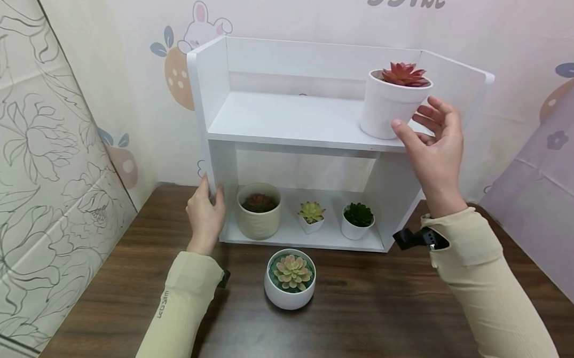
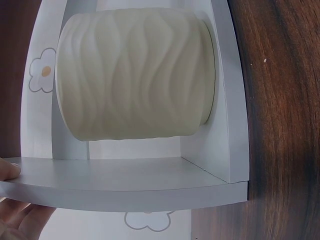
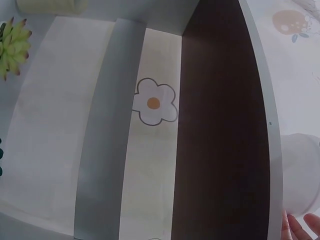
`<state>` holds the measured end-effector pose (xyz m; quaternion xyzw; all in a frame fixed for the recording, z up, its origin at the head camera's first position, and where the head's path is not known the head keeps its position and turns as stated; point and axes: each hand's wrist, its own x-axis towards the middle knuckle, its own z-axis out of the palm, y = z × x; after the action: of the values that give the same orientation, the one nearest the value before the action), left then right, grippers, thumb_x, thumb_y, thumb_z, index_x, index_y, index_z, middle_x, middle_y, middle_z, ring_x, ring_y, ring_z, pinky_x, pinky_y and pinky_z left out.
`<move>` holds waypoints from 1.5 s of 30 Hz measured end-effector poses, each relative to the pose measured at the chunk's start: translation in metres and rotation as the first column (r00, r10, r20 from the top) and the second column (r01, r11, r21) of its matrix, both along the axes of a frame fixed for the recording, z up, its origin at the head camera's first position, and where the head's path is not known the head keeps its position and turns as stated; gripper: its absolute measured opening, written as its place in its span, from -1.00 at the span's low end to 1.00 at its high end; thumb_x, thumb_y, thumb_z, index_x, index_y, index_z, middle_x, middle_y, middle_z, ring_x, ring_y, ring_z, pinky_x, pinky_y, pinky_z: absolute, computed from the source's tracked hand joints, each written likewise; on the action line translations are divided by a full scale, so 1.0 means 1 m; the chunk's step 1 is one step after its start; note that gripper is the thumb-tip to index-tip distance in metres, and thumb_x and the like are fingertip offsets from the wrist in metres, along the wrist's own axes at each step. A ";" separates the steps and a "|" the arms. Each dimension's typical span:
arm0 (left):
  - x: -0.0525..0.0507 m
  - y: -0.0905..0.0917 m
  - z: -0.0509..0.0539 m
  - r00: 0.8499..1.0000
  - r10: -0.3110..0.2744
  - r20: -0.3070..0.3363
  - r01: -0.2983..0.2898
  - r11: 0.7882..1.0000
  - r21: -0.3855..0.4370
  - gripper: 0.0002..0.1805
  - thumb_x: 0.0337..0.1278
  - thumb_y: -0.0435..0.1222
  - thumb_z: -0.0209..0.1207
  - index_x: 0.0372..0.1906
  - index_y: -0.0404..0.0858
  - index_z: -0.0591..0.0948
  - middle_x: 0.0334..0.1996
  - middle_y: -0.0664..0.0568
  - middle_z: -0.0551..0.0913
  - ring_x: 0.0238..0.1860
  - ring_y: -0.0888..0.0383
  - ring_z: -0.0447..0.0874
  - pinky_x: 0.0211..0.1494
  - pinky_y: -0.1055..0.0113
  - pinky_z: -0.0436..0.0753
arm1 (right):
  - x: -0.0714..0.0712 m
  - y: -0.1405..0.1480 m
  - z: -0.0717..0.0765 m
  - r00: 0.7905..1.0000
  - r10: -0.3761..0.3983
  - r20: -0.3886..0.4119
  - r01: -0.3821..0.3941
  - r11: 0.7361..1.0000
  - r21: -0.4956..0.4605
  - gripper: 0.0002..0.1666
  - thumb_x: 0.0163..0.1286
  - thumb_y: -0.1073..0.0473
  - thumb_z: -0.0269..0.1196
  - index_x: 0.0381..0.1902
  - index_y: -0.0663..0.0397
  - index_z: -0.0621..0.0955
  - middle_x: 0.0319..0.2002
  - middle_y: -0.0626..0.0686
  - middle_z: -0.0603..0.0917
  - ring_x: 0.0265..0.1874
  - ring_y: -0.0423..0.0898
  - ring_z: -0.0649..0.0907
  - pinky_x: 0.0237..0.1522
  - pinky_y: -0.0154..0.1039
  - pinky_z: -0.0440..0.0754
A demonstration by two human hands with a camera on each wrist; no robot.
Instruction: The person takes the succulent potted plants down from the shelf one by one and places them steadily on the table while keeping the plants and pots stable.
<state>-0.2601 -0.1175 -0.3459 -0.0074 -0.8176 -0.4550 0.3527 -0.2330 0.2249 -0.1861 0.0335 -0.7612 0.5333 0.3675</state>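
At the left side panel of the white two-tier shelf [image 1: 285, 117], my left hand [image 1: 206, 212] grips the edge, thumb inside and fingers outside. The left wrist view shows the thumb [image 2: 9, 169] on the panel. My right hand [image 1: 437, 143] is at the right side of a white pot [image 1: 388, 108] with a red succulent [image 1: 404, 74], which stands on the upper shelf. Thumb and fingertips are at the pot's wall, not wrapped round it; firm contact cannot be made out. In the right wrist view, fingers [image 3: 295, 230] show beside the pot [image 3: 302, 175].
On the lower shelf stand a cream wavy pot [image 1: 258, 215], a small pot with a yellow-green succulent [image 1: 311, 213] and a white pot with a dark green succulent [image 1: 357, 217]. A round white pot [image 1: 289, 296] with a pale succulent stands on the wooden table [image 1: 358, 321] in front.
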 end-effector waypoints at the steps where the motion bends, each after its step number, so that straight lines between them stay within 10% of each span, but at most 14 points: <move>1: 0.000 0.000 0.000 1.000 -0.002 0.000 0.002 1.000 0.001 -0.64 0.29 -0.36 0.08 0.15 -0.35 0.49 0.05 -0.32 0.62 0.07 -0.27 0.60 0.01 -0.18 0.57 | 0.000 0.000 0.000 1.000 -0.002 0.001 0.002 1.000 -0.001 -0.21 0.15 0.06 0.38 0.32 -0.08 0.33 0.15 -0.06 0.47 0.12 -0.18 0.48 0.03 -0.36 0.48; 45: 0.002 -0.001 0.000 1.000 0.013 -0.023 -0.013 1.000 -0.015 -0.67 0.26 -0.37 0.09 0.10 -0.37 0.51 -0.03 -0.33 0.65 -0.02 -0.27 0.65 -0.07 -0.18 0.60 | -0.011 -0.007 0.010 0.993 0.003 0.120 -0.012 0.997 0.070 0.06 0.07 0.02 0.43 0.45 -0.19 0.14 0.29 0.04 0.39 0.17 -0.07 0.49 0.28 -0.22 0.43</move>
<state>-0.2577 -0.1189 -0.3461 -0.0099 -0.8171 -0.4464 0.3648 -0.2444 0.2178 -0.1760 0.0174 -0.8001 0.5086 0.3176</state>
